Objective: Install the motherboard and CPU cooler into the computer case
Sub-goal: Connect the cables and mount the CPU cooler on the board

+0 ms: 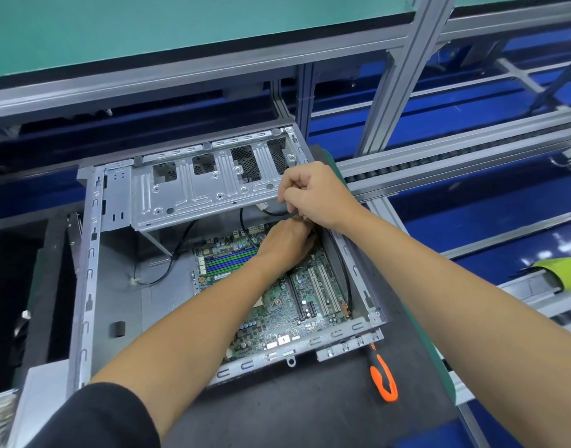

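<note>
both forearms reach forward from the bottom edge, the left one leaving a black sleeve. right hand: fingers curled, its grip pinching a black cable just above the case's far right corner. left hand: knuckles up, fingers tucked down at the same cable end beside the right wall; whether its grip grasps anything cannot be told.

computer case lies open side up on the dark tabletop, long axis running from near edge to far edge and leaning slightly right. a hinged drive cage covers its far end. motherboard lies flat on the case floor in the right half, long axis parallel to the case, white expansion slots toward the right wall, blue and green memory slots toward the far left.

an orange-and-black screwdriver lies on the tabletop just beside the near right corner, its tip pointing toward the case.
</note>
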`<state>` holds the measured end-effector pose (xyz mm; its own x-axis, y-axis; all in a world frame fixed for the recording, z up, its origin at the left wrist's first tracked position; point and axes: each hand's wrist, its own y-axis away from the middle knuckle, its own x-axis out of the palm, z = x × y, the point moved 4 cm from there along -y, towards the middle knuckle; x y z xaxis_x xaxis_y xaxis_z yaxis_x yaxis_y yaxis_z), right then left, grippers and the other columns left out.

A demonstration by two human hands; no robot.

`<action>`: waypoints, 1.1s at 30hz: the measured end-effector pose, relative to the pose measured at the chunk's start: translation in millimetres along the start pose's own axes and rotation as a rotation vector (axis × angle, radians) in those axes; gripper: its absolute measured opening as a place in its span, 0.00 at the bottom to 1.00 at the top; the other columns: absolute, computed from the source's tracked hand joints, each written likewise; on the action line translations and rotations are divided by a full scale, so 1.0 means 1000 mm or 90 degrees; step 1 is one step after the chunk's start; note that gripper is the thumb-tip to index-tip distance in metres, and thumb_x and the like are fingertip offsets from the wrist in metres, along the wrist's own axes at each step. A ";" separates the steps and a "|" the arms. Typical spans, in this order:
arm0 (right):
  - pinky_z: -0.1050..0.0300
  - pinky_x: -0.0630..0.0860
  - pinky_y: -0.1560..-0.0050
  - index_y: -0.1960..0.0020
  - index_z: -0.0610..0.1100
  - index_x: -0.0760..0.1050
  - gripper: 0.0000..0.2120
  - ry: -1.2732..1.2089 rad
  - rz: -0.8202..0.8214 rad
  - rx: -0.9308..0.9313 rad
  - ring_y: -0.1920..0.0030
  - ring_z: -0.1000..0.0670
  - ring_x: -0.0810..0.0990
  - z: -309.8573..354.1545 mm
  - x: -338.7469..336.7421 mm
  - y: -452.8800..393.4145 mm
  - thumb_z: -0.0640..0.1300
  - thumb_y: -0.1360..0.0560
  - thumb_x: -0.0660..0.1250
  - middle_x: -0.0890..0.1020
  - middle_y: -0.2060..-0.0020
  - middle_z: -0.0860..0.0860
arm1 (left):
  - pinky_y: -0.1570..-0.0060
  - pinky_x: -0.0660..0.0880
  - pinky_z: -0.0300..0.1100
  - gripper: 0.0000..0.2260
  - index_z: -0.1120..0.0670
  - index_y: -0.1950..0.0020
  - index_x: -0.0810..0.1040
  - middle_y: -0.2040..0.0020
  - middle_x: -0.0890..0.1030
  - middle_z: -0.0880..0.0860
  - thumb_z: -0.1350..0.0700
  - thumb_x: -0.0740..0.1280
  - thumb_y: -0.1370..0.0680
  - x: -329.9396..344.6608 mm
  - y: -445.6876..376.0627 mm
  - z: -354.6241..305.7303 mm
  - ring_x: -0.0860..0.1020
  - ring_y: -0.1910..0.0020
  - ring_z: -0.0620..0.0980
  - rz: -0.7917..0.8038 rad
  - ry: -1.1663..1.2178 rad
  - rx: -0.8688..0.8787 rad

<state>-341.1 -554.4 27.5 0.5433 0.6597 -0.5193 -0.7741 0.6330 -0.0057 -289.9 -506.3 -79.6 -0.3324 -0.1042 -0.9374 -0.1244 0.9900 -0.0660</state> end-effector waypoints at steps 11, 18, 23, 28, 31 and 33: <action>0.66 0.70 0.69 0.63 0.38 0.79 0.08 0.003 0.003 -0.001 0.75 0.59 0.73 0.000 0.000 0.000 0.33 0.31 0.61 0.78 0.75 0.51 | 0.75 0.58 0.42 0.07 0.56 0.58 0.66 0.67 0.70 0.53 0.60 0.65 0.28 0.006 -0.008 -0.005 0.70 0.69 0.57 0.045 0.037 -0.067; 0.63 0.73 0.67 0.62 0.37 0.79 0.08 0.010 0.004 -0.004 0.74 0.58 0.74 0.001 0.000 0.000 0.32 0.30 0.61 0.78 0.75 0.51 | 0.71 0.62 0.43 0.05 0.58 0.54 0.72 0.60 0.77 0.59 0.59 0.64 0.29 0.008 -0.006 -0.001 0.74 0.65 0.59 0.017 0.073 -0.042; 0.61 0.75 0.66 0.62 0.37 0.79 0.08 0.013 0.001 -0.008 0.73 0.57 0.74 0.001 -0.001 0.000 0.33 0.31 0.61 0.79 0.75 0.50 | 0.70 0.66 0.45 0.06 0.59 0.53 0.75 0.57 0.79 0.60 0.58 0.65 0.27 0.008 -0.005 0.002 0.75 0.63 0.60 0.005 0.078 -0.027; 0.58 0.77 0.64 0.62 0.38 0.79 0.08 0.015 0.002 -0.012 0.73 0.57 0.75 0.000 -0.001 -0.001 0.33 0.31 0.62 0.79 0.75 0.50 | 0.64 0.75 0.50 0.10 0.57 0.48 0.77 0.52 0.81 0.57 0.55 0.67 0.27 0.008 -0.004 0.004 0.78 0.57 0.59 0.000 0.092 -0.023; 0.62 0.74 0.67 0.63 0.38 0.79 0.08 0.012 0.008 -0.011 0.73 0.59 0.74 0.000 0.000 -0.001 0.33 0.31 0.62 0.79 0.74 0.50 | 0.60 0.76 0.50 0.09 0.56 0.47 0.80 0.50 0.82 0.56 0.56 0.68 0.26 0.005 -0.002 0.006 0.79 0.54 0.58 -0.023 0.108 -0.021; 0.67 0.70 0.69 0.63 0.38 0.79 0.08 0.000 0.011 -0.011 0.75 0.60 0.73 0.000 0.001 -0.001 0.33 0.31 0.62 0.79 0.74 0.49 | 0.58 0.76 0.51 0.08 0.56 0.47 0.81 0.50 0.82 0.56 0.55 0.68 0.25 0.003 -0.003 0.007 0.79 0.53 0.57 -0.012 0.110 -0.017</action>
<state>-339.8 -555.1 27.0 0.5294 0.6705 -0.5197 -0.7888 0.6145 -0.0107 -283.9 -508.7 -85.0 -0.4859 -0.1392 -0.8628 -0.1552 0.9853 -0.0716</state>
